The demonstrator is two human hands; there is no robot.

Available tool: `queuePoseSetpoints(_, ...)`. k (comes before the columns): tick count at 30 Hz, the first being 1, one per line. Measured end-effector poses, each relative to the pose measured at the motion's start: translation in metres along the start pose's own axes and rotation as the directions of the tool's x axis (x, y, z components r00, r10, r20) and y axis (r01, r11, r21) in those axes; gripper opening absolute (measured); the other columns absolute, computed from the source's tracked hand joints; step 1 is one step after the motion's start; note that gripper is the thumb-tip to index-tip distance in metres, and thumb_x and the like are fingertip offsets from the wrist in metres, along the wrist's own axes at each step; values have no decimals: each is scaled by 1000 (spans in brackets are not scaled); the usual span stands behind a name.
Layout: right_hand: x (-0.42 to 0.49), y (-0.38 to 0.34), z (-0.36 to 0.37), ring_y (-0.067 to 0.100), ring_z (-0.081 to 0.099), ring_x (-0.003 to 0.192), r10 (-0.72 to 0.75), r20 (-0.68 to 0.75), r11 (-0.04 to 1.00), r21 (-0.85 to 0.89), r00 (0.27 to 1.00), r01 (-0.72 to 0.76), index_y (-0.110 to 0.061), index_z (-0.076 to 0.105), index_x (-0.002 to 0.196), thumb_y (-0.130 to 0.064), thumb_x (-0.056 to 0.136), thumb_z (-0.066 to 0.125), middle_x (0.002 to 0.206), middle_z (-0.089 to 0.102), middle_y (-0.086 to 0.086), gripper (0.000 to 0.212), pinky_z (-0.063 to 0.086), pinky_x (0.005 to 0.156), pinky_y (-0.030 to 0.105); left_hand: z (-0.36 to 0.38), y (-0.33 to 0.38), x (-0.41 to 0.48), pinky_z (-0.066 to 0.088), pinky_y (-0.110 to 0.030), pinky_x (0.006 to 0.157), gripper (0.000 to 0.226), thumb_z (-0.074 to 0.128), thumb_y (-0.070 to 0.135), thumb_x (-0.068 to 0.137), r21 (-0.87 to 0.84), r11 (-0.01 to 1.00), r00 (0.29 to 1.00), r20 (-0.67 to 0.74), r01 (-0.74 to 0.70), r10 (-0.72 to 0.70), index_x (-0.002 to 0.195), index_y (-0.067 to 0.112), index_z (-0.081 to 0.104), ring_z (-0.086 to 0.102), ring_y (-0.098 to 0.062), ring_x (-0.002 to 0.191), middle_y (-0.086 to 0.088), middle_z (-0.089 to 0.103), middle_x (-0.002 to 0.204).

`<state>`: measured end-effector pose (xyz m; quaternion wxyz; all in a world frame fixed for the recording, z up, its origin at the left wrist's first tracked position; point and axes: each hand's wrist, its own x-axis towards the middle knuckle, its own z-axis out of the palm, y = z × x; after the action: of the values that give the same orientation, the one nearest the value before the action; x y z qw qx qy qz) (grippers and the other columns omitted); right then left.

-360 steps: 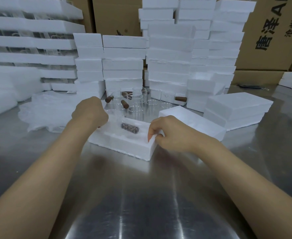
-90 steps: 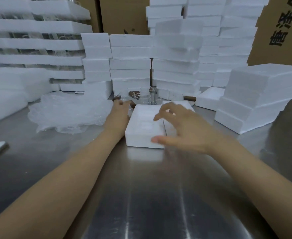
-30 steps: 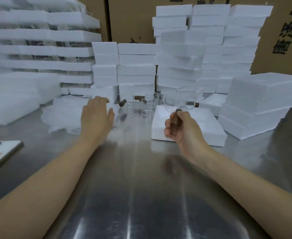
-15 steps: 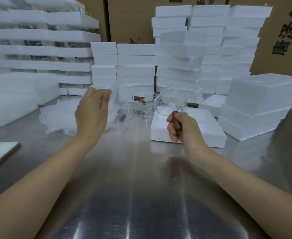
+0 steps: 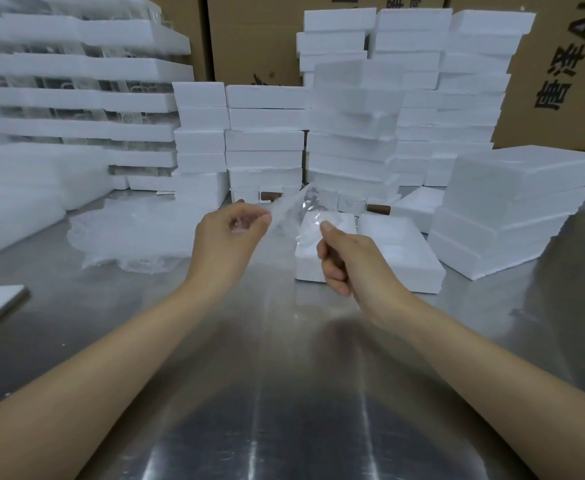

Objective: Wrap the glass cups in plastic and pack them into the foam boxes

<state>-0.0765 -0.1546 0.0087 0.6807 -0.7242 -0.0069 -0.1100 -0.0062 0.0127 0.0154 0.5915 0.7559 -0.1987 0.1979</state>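
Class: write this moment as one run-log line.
left hand: pinches plastic wrap | right hand: grips glass cup | foam box: behind right hand

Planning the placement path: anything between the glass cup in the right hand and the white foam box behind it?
Nothing visible. The clear glass cup, gripped by the right hand, is just in front of the white foam box. Only the thin clear plastic sheet, pinched by the left hand, touches the cup.

near table (image 5: 284, 393): open | behind: foam stacks (image 5: 267, 140) wall | right: foam box (image 5: 398, 251)
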Motion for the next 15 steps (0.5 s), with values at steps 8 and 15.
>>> queuePoseSetpoints(8, -7, 1, 11, 10, 24, 37, 95, 112, 993, 60, 989, -102, -11, 57, 79, -43, 99, 39, 45, 30, -5, 42, 23, 40, 19, 8, 8, -21, 47, -20, 93, 13, 53, 17, 96, 92, 842, 847, 71, -532, 527, 103, 17, 64, 62, -1, 108, 13, 66, 113)
queuePoseSetpoints(15, -2, -11, 2, 8, 21, 37, 108, 92, 906, 401, 990, -136, -21, 50, 70, -43, 99, 42, 49, 26, -4, 37, 19, 44, 20, 38, 2, -34, 40, -35, 105, 15, 53, 6, 94, 93, 659, 664, 46, -747, 746, 94, 2, 67, 55, -19, 125, -2, 64, 122)
